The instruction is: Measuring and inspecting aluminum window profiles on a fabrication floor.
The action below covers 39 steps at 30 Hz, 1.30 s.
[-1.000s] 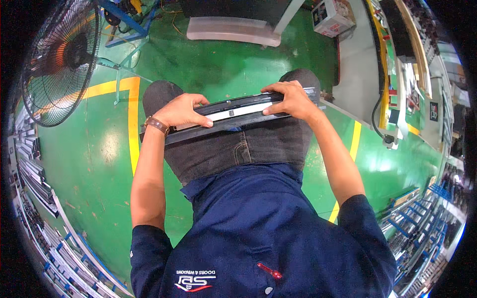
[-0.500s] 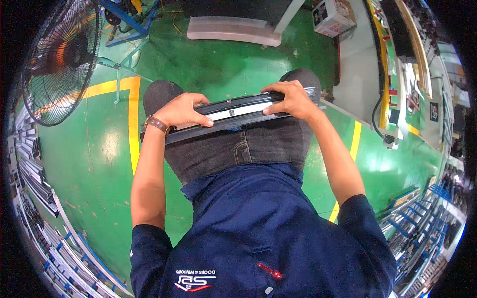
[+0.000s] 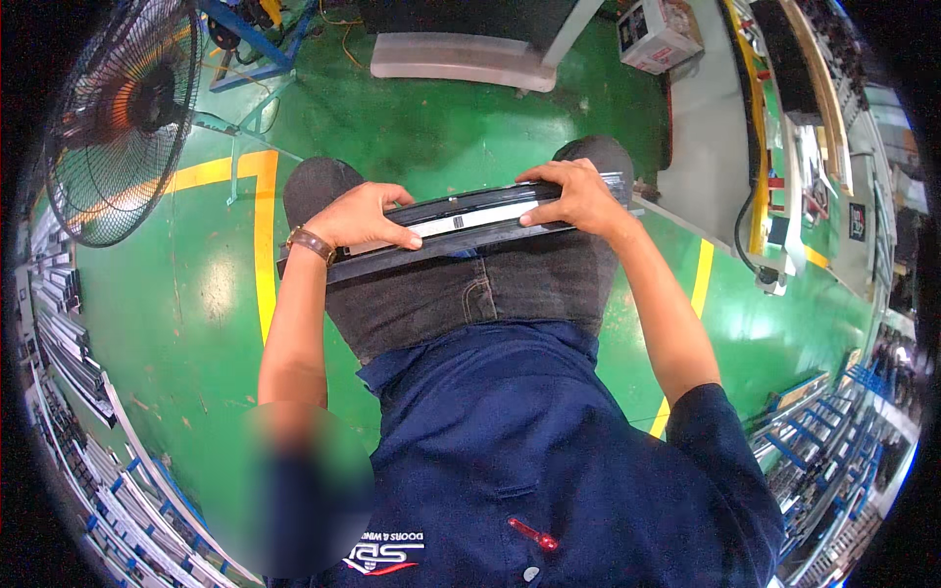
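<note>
Across my thighs lies a long dark frame profile [image 3: 495, 236], slightly higher at its right end. A white strip [image 3: 480, 217] with a small dark printed mark runs along its upper face. My left hand [image 3: 365, 218] grips the profile near its left end, the thumb pressed on the white strip and the fingers over the far edge. Toward the right end my right hand [image 3: 576, 199] holds it likewise, thumb on the strip and fingers curled over the far side. The undersides of the fingers are hidden.
A large black fan [image 3: 123, 122] stands at the far left beside a blue metal stand [image 3: 260, 69]. A white box [image 3: 659, 35] sits on a grey surface [image 3: 701, 147] at the far right. Racks of long profiles [image 3: 814, 441] line both sides. Yellow lines [image 3: 265, 245] mark the green floor.
</note>
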Motion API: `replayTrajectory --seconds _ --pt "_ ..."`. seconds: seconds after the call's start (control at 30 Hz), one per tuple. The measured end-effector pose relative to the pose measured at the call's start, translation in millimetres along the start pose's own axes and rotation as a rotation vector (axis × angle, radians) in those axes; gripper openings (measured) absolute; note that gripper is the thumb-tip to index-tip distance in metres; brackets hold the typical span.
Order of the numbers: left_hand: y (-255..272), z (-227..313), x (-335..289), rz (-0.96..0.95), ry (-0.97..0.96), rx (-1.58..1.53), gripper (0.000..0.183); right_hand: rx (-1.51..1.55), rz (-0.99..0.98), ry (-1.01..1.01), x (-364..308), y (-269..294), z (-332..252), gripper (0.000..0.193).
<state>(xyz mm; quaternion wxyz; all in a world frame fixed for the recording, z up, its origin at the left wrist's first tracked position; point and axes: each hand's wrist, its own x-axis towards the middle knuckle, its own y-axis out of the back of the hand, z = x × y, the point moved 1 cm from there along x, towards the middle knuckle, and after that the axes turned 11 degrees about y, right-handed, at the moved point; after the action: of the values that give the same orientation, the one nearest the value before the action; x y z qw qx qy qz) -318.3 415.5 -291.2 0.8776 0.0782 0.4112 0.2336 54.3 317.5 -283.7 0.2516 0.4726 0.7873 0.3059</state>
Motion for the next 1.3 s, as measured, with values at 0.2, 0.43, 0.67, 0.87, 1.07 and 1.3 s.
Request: replayTrajectory --seconds 0.2,0.43,0.67,0.87,1.07,1.3 --pt "1 0 0 -0.012 -0.001 -0.003 0.077 -0.011 0.014 0.006 -1 0 -2 0.07" --pt "-1 3 -4 0.025 0.01 0.033 0.073 -0.043 -0.042 0.018 2 -3 -7 0.068" --pt "-6 6 -10 0.076 -0.021 0.021 0.069 -0.135 -0.068 0.077 29 -32 -56 0.062" --pt "-6 2 -13 0.13 -0.058 0.086 0.071 -0.111 -0.045 0.037 41 -45 -72 0.055" --pt "-4 11 -16 0.119 -0.01 0.107 0.074 -0.112 -0.013 -0.003 43 -53 -66 0.052" --pt "-5 2 -11 0.095 0.011 0.078 0.073 -0.133 0.002 -0.035 46 -57 -67 0.05"
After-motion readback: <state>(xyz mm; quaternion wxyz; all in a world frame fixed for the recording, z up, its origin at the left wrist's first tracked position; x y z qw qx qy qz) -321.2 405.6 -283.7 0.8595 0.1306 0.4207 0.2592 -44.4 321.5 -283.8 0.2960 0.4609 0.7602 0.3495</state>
